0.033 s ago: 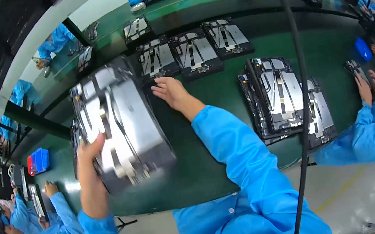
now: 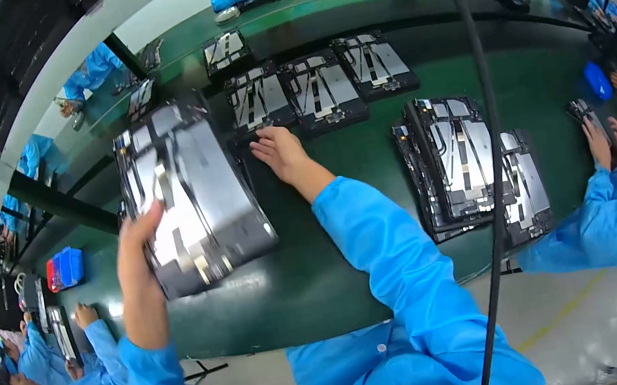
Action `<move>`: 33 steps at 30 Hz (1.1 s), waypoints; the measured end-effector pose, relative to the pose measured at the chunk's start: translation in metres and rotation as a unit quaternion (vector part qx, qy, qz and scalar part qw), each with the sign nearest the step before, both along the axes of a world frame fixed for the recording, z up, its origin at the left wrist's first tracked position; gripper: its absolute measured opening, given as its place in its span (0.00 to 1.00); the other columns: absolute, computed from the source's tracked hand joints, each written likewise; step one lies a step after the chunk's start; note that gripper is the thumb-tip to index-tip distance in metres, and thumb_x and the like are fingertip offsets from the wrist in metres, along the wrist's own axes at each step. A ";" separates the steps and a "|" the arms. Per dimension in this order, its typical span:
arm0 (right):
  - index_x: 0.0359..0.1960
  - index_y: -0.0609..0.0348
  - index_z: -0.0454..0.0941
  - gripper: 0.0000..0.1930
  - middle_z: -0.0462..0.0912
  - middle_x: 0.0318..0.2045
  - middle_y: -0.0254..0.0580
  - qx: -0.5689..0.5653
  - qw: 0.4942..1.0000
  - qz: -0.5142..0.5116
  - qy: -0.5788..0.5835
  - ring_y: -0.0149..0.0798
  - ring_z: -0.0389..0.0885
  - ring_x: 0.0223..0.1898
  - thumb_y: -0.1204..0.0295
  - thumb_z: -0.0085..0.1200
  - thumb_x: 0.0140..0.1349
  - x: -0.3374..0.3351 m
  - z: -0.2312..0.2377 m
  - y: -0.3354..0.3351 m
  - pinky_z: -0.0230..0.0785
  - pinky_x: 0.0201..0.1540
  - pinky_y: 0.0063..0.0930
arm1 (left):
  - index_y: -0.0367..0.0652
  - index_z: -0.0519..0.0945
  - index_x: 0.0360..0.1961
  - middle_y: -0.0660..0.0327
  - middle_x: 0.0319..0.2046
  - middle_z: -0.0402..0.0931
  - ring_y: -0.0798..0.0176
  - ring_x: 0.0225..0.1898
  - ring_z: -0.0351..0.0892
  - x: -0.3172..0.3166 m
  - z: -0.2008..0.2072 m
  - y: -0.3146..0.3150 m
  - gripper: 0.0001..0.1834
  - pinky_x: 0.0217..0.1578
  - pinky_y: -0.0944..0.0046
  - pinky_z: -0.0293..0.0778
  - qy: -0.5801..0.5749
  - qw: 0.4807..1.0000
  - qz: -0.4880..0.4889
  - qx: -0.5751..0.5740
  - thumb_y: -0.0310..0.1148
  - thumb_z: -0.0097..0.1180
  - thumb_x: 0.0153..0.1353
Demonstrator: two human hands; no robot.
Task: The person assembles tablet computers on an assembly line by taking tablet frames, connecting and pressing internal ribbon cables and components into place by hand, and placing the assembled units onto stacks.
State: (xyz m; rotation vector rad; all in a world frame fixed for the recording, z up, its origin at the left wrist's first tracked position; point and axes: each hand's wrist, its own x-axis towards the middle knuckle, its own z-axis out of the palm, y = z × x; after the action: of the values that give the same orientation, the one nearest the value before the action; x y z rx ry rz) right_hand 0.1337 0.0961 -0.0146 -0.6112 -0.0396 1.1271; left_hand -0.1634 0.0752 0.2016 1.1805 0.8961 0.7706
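My left hand (image 2: 139,241) grips a tablet with its back off (image 2: 197,186), thumb over the silver inner side. It is held at a tilt above the green table (image 2: 314,273), and its thick lower edge leaves unclear whether more than one is held. My right hand (image 2: 282,156) has its fingers stretched out and holds nothing. Its fingertips are by the near edge of an opened tablet (image 2: 258,99); I cannot tell whether they touch it. Two similar tablets, a middle one (image 2: 320,91) and a right one (image 2: 374,63), lie beside that one.
A stack of opened tablets (image 2: 456,159) stands to the right, with another tablet (image 2: 525,193) beside it. A black cable (image 2: 486,122) hangs across the view there. Co-workers in blue sit left, right and across. A blue bin (image 2: 66,267) stands on the left.
The held tablet and my left hand have shifted slightly, the tablet's lower edge moving up and away from me. My right hand has barely moved.
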 end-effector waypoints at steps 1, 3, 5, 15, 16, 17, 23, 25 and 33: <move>0.76 0.77 0.67 0.41 0.68 0.77 0.66 0.005 1.000 0.005 0.002 0.63 0.78 0.72 0.68 0.71 0.67 -0.004 0.005 0.007 0.71 0.78 0.54 | 0.33 0.85 0.61 0.52 0.48 0.92 0.55 0.44 0.94 0.004 0.003 0.036 0.22 0.50 0.56 0.90 -0.014 1.000 -0.001 -0.027 0.33 0.72 0.71; 0.74 0.74 0.68 0.41 0.71 0.73 0.66 -0.039 0.994 -0.005 0.106 0.63 0.78 0.71 0.65 0.73 0.64 0.000 0.013 0.010 0.72 0.76 0.54 | 0.34 0.88 0.56 0.51 0.45 0.92 0.53 0.42 0.95 0.038 0.019 0.087 0.18 0.49 0.53 0.92 -0.046 0.995 -0.039 -0.074 0.35 0.72 0.71; 0.69 0.68 0.73 0.38 0.71 0.68 0.63 -0.067 0.988 -0.025 0.136 0.61 0.78 0.67 0.61 0.75 0.61 0.021 0.003 0.011 0.73 0.74 0.54 | 0.36 0.88 0.53 0.51 0.44 0.92 0.51 0.40 0.94 0.077 0.009 0.165 0.14 0.47 0.49 0.93 -0.040 0.996 -0.035 -0.078 0.33 0.70 0.72; 0.79 0.65 0.65 0.46 0.67 0.74 0.66 -0.089 0.991 0.013 0.097 0.62 0.78 0.70 0.58 0.75 0.66 -0.005 0.000 0.027 0.81 0.68 0.58 | 0.43 0.87 0.47 0.54 0.50 0.90 0.49 0.49 0.90 0.114 -0.140 0.426 0.07 0.51 0.45 0.91 -0.010 0.973 0.202 -0.110 0.31 0.68 0.70; 0.78 0.72 0.63 0.47 0.70 0.71 0.65 -0.097 0.991 0.015 0.086 0.59 0.83 0.64 0.57 0.76 0.67 -0.010 0.006 0.029 0.86 0.63 0.54 | 0.43 0.87 0.50 0.54 0.53 0.89 0.47 0.52 0.89 0.105 -0.149 0.438 0.10 0.54 0.42 0.90 -0.031 0.967 0.219 -0.127 0.31 0.67 0.70; 0.78 0.72 0.63 0.47 0.70 0.71 0.65 -0.092 0.992 0.018 0.086 0.59 0.83 0.64 0.57 0.76 0.67 -0.015 0.012 0.030 0.86 0.63 0.54 | 0.43 0.87 0.50 0.54 0.53 0.89 0.47 0.52 0.89 0.094 -0.155 0.446 0.10 0.54 0.42 0.90 -0.031 0.967 0.222 -0.122 0.31 0.67 0.70; 0.77 0.68 0.54 0.49 0.80 0.59 0.62 -0.230 0.967 -0.086 -0.070 0.52 0.91 0.48 0.58 0.77 0.68 -0.025 0.023 0.017 0.92 0.43 0.47 | 0.35 0.84 0.55 0.52 0.55 0.89 0.43 0.48 0.92 0.128 -0.174 0.394 0.15 0.48 0.36 0.91 0.193 0.942 0.164 -0.222 0.32 0.69 0.73; 0.75 0.66 0.49 0.48 0.82 0.55 0.62 -0.210 0.970 -0.073 -0.096 0.50 0.92 0.40 0.61 0.77 0.70 -0.027 0.036 0.019 0.92 0.34 0.43 | 0.36 0.86 0.55 0.52 0.55 0.89 0.45 0.48 0.92 0.109 -0.153 0.391 0.16 0.51 0.36 0.90 0.235 0.943 0.125 -0.197 0.36 0.70 0.73; 0.75 0.81 0.63 0.41 0.89 0.46 0.63 -0.207 0.947 -0.103 -0.222 0.52 0.94 0.41 0.60 0.70 0.74 -0.012 0.010 0.040 0.91 0.37 0.47 | 0.40 0.88 0.68 0.49 0.74 0.82 0.43 0.68 0.87 0.110 -0.113 0.332 0.32 0.72 0.50 0.78 0.760 0.594 -0.084 0.250 0.53 0.64 0.75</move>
State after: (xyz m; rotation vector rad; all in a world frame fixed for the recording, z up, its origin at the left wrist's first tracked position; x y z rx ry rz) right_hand 0.1221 0.1357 -0.0044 -1.2115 -0.1261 0.7781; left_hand -0.0537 0.4071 0.0884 2.4347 1.9443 -0.4785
